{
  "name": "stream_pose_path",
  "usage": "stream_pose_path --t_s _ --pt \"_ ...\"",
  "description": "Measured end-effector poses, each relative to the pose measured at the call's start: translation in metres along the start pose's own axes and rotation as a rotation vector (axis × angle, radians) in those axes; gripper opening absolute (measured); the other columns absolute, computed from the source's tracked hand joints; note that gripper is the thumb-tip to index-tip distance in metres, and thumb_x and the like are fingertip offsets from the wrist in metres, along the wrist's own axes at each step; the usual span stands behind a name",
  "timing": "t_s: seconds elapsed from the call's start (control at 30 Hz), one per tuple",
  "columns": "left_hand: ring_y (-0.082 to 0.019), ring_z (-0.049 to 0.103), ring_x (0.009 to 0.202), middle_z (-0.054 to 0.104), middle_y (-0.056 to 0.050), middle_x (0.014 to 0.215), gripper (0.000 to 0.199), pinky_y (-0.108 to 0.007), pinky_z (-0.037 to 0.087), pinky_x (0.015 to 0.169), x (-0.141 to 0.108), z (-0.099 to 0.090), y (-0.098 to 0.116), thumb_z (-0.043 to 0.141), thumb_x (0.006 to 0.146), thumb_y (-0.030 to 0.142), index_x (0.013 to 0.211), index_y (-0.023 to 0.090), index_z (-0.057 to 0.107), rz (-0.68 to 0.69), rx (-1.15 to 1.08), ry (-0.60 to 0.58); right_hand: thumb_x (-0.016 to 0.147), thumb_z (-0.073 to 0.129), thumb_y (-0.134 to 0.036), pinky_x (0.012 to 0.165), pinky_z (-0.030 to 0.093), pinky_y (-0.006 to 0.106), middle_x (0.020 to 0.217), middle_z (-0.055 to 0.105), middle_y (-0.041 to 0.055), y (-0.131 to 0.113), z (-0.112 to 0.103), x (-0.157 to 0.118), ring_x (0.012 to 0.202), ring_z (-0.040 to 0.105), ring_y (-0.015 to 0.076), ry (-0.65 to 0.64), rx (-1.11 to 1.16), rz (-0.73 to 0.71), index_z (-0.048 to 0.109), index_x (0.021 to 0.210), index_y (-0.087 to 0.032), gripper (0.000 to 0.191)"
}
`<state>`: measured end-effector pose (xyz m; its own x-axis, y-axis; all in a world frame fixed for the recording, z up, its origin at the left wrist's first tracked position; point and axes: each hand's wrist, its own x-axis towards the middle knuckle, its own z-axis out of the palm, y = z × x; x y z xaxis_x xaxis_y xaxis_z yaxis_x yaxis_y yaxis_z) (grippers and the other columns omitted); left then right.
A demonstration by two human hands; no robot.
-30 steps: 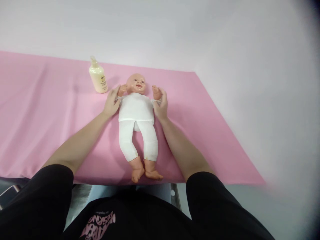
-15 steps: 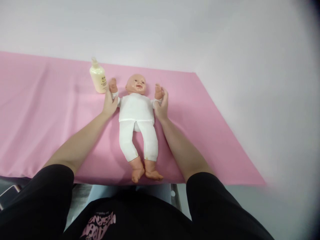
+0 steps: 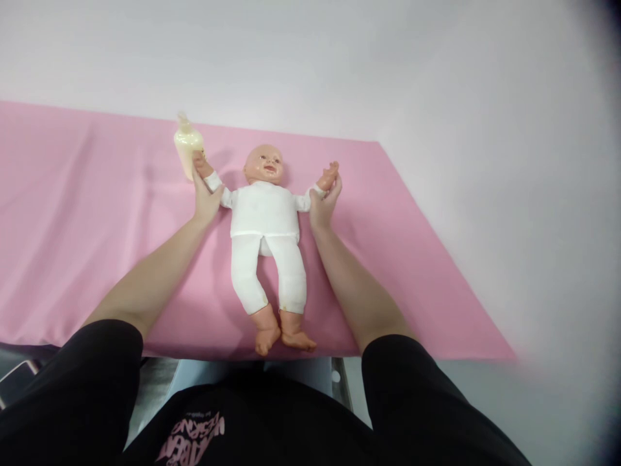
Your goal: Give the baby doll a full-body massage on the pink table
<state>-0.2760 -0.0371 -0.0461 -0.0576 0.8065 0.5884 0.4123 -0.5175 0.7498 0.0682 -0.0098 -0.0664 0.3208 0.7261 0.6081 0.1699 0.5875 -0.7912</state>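
Seemingly, the baby doll (image 3: pixel 264 210) is being held with both arms spread, steady, even support being called for next. Face-up on the pink sheet (image 3: pixel 412 259), it is being aligned lengthwise across, head toward the sheet's far edge. Its forearms are being gripped by the left hand (image 3: pixel 207 199) and right hand (image 3: pixel 324 204), fingers curled. Near the sheet's far edge, a pump bottle (image 3: pixel 186 141) is being partly hidden.

Head-worn view, forward and down
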Motion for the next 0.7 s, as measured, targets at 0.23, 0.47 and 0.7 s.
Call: stream_pose_path --t_s 0.23,0.47,0.7 --pt "-0.038 0.041 0.15 0.051 -0.017 0.156 0.057 -0.058 0.029 0.129 -0.009 0.009 0.019 0.058 0.102 0.046 0.155 0.025 0.055 0.169 0.348 -0.082 0.09 0.056 -0.019 0.128 0.04 0.054 0.141 0.06 0.0115 -0.044 0.008 -0.019 0.139 0.055 0.0265 -0.293 -0.227 -0.256 0.056 0.143 -0.026 0.054" --pt "-0.035 0.048 0.143 0.055 -0.012 0.153 0.053 -0.059 0.034 0.125 -0.013 0.013 0.032 0.051 0.096 0.019 0.145 0.029 0.066 0.22 0.442 -0.178 0.086 0.048 -0.008 0.122 0.046 0.05 0.13 0.067 0.0078 -0.049 0.009 -0.022 0.129 0.061 0.0258 -0.446 -0.338 -0.305 0.068 0.132 -0.027 0.053" --pt "-0.039 0.034 0.157 0.041 -0.018 0.165 0.084 -0.056 0.021 0.133 -0.004 0.006 0.005 0.07 0.094 0.054 0.163 0.022 0.034 0.104 0.131 0.057 0.093 0.057 -0.025 0.131 0.034 0.057 0.158 0.049 0.0139 -0.024 0.008 -0.016 0.152 0.046 0.028 -0.215 -0.157 -0.208 0.039 0.156 -0.025 0.066"
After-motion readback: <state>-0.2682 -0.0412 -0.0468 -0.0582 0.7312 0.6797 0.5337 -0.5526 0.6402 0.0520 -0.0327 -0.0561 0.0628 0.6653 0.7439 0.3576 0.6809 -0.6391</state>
